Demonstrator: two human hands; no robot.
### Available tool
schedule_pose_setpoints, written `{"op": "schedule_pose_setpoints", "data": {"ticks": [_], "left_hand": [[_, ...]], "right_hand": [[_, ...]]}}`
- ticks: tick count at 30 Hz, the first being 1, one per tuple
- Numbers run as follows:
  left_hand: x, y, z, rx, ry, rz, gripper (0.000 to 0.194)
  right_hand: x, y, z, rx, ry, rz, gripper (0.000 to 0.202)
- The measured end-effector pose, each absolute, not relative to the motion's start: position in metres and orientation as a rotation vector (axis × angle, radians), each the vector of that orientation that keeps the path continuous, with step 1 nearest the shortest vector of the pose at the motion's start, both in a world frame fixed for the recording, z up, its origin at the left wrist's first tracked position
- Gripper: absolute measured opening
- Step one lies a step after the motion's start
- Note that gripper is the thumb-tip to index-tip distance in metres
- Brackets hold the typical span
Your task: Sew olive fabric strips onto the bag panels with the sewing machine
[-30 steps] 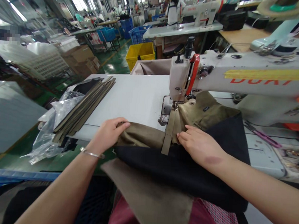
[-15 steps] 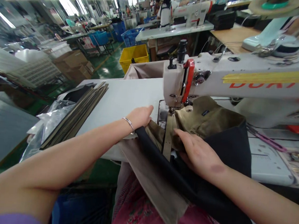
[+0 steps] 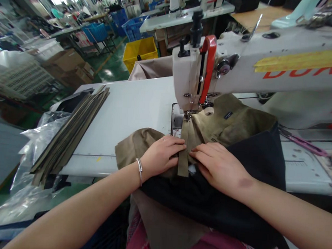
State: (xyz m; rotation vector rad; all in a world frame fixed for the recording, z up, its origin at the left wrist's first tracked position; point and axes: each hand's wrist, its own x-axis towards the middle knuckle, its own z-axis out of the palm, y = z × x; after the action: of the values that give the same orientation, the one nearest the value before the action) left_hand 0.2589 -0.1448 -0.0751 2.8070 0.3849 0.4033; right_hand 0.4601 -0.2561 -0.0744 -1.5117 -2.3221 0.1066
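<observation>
An olive fabric strip [image 3: 183, 160] runs from under the needle of the white sewing machine [image 3: 189, 77] toward me, over olive and black fabric [image 3: 238, 124]. My left hand [image 3: 163, 154], with a bracelet at the wrist, presses on the cloth at the strip's left edge, fingers together. To the strip's right, my right hand [image 3: 218, 162] lies on the cloth with its fingertips near the strip. Whether the fingers of either hand pinch the fabric is unclear. Part of the fabric hangs over the table edge onto my lap.
Olive strips [image 3: 73, 134] lie stacked at the left of the white table [image 3: 122, 107], beside clear plastic. Pink-handled scissors [image 3: 304, 143] rest right of the fabric. A yellow crate [image 3: 140, 52] and cardboard boxes [image 3: 69, 65] stand behind.
My left hand has come back and right onto the cloth beside the strip. Olive fabric now lies spread on the table left of the machine. The view has tipped downward.
</observation>
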Motion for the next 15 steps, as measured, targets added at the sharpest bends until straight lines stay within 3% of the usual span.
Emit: {"op": "schedule_pose_setpoints", "data": {"ticks": [5,15], "left_hand": [[0.269,-0.138,-0.074,2.547,0.56,0.532,0.024],[0.286,-0.138,-0.061,2.331,0.735,0.452,0.045]], "right_hand": [[0.482,-0.256,-0.07,-1.438,-2.392,0.174,0.03],[0.485,-0.26,-0.072,-1.428,-2.433,0.126,0.031]]}}
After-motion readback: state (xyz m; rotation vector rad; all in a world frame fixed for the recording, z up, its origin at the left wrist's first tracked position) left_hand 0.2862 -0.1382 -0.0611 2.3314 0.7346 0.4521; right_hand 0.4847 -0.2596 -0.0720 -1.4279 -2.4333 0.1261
